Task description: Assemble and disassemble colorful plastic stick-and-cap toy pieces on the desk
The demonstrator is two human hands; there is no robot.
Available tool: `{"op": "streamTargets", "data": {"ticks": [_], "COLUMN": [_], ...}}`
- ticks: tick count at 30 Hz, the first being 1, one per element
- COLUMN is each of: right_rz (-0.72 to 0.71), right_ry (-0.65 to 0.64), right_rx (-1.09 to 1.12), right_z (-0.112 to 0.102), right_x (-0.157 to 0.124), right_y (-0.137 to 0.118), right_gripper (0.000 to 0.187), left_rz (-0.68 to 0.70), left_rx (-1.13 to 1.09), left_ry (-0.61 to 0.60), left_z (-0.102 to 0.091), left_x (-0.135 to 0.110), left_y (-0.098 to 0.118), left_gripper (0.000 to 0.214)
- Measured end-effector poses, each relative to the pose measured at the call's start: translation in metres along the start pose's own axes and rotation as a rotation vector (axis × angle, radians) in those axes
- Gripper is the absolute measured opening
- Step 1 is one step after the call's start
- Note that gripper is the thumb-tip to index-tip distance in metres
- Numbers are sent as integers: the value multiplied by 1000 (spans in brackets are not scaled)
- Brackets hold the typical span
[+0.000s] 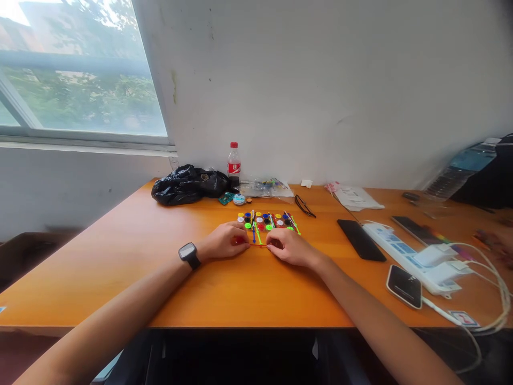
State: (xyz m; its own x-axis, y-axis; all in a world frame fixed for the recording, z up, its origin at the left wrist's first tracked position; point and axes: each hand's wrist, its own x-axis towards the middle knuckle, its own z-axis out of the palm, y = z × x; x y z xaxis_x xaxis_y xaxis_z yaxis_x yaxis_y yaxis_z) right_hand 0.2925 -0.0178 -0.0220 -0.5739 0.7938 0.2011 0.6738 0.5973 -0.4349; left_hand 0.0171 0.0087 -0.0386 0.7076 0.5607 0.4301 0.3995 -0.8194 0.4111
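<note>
My left hand [225, 240] and my right hand [289, 247] rest on the orange table [120, 256], fingers curled. Between them runs a thin red stick [258, 245]; each hand pinches one end. A small red piece shows at my left fingertips. Just behind the hands lies a cluster of coloured round caps [264, 220] in rows, with green, blue and red sticks [256, 232] laid among them. A dark watch [189, 254] sits on my left wrist.
Behind are a black plastic bag [184, 184], a red-capped bottle [234, 163], clear packets [266, 187] and glasses [304, 206]. To the right lie a black phone [360, 239], a white power strip [412, 255] with chargers and cables, another phone [404, 286], papers [355, 197].
</note>
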Motion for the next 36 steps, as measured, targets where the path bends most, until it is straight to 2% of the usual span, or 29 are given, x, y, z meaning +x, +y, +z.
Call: {"op": "streamTargets", "data": {"ticks": [6,12,19,24,28,36], "right_rz": [-2,-8,-4,-9,-15,-51], "right_ry": [14,26,100,130,169,54], "right_rx": [34,56,66,55,67,82], "right_z": [2,5,18,24,21,9], "right_x": [0,2,7,11,10,3], "right_y": [2,4,9,11,10,1], "right_gripper": [8,9,8,8,7,9], "left_rz": [-8,-26,-89,-93,-90,-109], "left_rx": [7,-16,-12,-26,-34,-54], "left_ry": [19,32,51,46,27,18], "left_z": [3,6,7,1,-7,-7], "left_x": [1,1,2,1,-2,-4], "left_y": [1,-4,-9,-7,-7,-19], "left_gripper": [25,19,18,14,25,21]}}
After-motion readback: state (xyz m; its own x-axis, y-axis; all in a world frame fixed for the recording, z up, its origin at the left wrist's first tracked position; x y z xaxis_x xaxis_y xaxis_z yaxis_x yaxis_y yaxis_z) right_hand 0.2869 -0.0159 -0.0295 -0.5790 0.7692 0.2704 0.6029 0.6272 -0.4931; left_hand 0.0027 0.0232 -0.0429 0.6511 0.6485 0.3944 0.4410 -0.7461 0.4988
